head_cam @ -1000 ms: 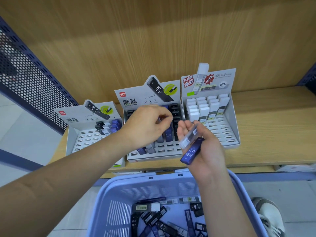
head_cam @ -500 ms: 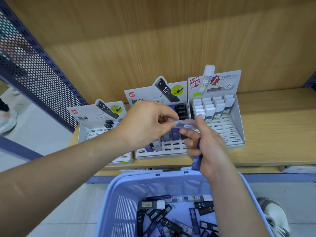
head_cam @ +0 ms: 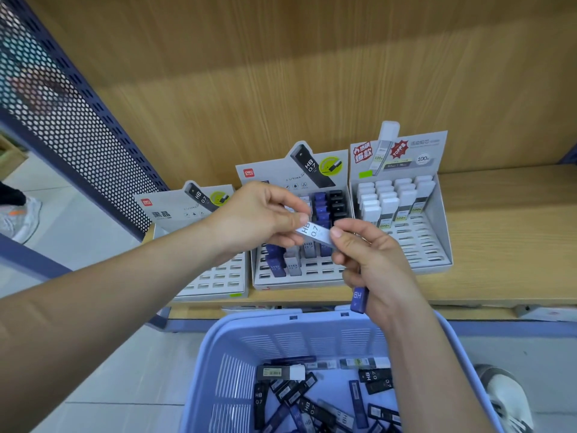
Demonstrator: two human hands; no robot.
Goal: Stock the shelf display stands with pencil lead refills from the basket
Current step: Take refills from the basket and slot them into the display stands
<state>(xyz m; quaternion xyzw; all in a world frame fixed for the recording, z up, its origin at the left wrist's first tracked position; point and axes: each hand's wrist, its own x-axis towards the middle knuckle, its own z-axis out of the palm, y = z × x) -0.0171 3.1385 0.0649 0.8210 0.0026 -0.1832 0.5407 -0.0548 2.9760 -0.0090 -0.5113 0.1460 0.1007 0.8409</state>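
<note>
A pale grey HB 0.7 refill case [head_cam: 314, 233] is held between both hands in front of the middle display stand [head_cam: 282, 281]. My left hand [head_cam: 259, 217] pinches its left end. My right hand [head_cam: 371, 260] pinches its right end with thumb and forefinger, and also grips a blue refill case [head_cam: 358, 297] that pokes out below the palm. The middle stand holds blue, grey and black cases. The blue basket [head_cam: 237, 335] below has several refill cases lying loose in it.
A left display stand [head_cam: 215, 282] sits partly behind my left forearm. A right display stand [head_cam: 437, 245] holds white-capped refills in its back rows. All stand on a wooden shelf [head_cam: 505, 245]. A perforated panel [head_cam: 71, 126] closes the left side. A shoe [head_cam: 505, 398] shows at bottom right.
My left hand came off the middle stand and took hold of the grey case's left end. The blue case slid lower in my right hand. The view shifted closer.
</note>
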